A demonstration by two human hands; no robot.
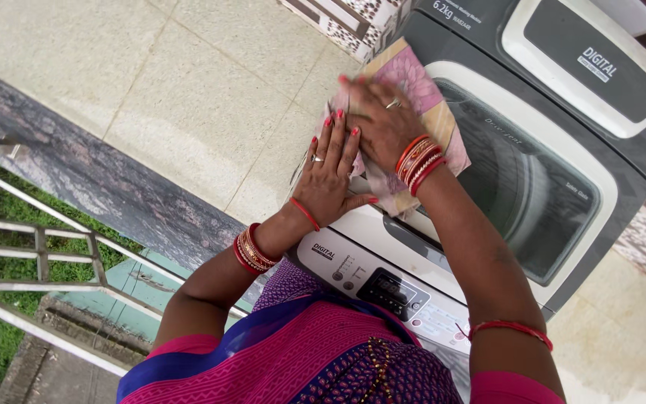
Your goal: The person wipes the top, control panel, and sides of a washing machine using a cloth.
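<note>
Pressing: pink-and-beige floral folded cloth (420, 90), lying on the far-left corner of the grey-and-white top-loading washing machine (562, 247). Left hand (328, 176) and right hand (379, 120) both flat, fingers spread, pinching nothing. Best smoothed outward, edges kept aligned.

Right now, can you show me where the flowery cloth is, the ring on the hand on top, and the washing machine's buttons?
flowery cloth (415, 75), head view, on its pink flower print.
ring (392, 104), head view, on the right hand's finger.
button panel (392, 290), head view, on the dark display.
</note>
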